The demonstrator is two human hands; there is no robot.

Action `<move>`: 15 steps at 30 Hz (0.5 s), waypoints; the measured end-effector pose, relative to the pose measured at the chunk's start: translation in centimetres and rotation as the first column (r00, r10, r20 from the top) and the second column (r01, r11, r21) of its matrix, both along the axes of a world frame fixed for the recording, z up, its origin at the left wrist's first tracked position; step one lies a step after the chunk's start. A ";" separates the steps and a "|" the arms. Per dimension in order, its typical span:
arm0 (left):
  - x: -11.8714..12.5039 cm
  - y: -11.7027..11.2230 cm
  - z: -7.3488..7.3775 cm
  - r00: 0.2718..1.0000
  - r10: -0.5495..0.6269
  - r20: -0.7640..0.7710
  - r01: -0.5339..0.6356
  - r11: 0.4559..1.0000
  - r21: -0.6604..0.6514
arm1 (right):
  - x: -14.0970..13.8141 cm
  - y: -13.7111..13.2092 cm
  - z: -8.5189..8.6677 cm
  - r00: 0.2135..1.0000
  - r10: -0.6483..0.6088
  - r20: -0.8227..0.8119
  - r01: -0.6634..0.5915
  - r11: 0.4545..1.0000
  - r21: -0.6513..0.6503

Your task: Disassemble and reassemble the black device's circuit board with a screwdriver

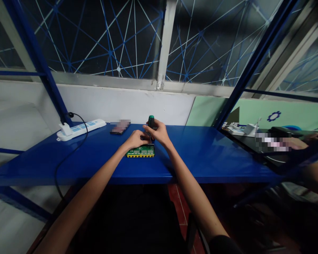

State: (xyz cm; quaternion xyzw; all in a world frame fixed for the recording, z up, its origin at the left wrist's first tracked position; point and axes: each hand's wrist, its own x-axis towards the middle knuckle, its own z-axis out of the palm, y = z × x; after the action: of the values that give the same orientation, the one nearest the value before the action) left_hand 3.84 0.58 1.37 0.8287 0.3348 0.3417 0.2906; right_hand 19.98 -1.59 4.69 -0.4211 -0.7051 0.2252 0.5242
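Observation:
In the head view, a green circuit board (141, 151) with a row of yellow ports along its near edge lies on the blue table. My right hand (159, 132) grips a screwdriver (151, 121) with a green and black handle. The tool stands nearly upright over the board's far right part; its tip is hard to make out. Over the far left part of the board is my left hand (136, 139), its fingers bent and pinched close to the screwdriver's lower end. Whatever those fingers hold is hidden, and the hands cover the board's far side.
A white power strip (82, 129) with a plugged-in black cable (69, 153) lies on the blue table (201, 155) at left. Beside it is a phone-like slab (120, 127). A person's hand (295, 143) is at the neighbouring dark desk, right. Blue frame posts flank the table.

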 end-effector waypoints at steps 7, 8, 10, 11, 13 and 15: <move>0.0 -0.4 0.4 0.998 -0.052 -0.018 0.052 0.999 0.006 | 0.0 0.1 0.0 1.000 -0.004 -0.012 0.004 1.000 0.017; 0.0 -0.4 0.4 0.999 -0.048 -0.018 0.048 0.999 0.006 | 0.0 0.1 0.1 1.000 -0.003 -0.013 0.003 1.000 0.017; 0.0 -0.4 0.4 0.999 -0.038 -0.013 0.038 0.999 0.003 | 0.0 0.1 0.1 1.000 -0.003 -0.019 0.004 1.000 0.020; 0.1 -0.3 0.4 0.999 -0.031 -0.008 0.031 1.000 0.001 | 0.0 0.0 0.2 1.000 -0.005 -0.023 0.006 1.000 0.021; 0.1 -0.3 0.3 1.000 -0.020 -0.003 0.020 1.000 -0.006 | 0.1 0.0 0.2 0.999 -0.008 -0.034 0.009 1.000 0.022; 0.1 -0.3 0.3 1.000 -0.016 -0.008 0.016 1.000 -0.007 | 0.1 0.1 0.1 0.999 -0.004 -0.047 0.005 1.000 0.027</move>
State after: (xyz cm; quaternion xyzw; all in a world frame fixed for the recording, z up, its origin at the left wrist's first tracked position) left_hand 3.91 0.26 1.71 0.8317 0.3306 0.3347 0.2949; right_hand 20.05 -1.51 4.79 -0.4101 -0.6948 0.2244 0.5466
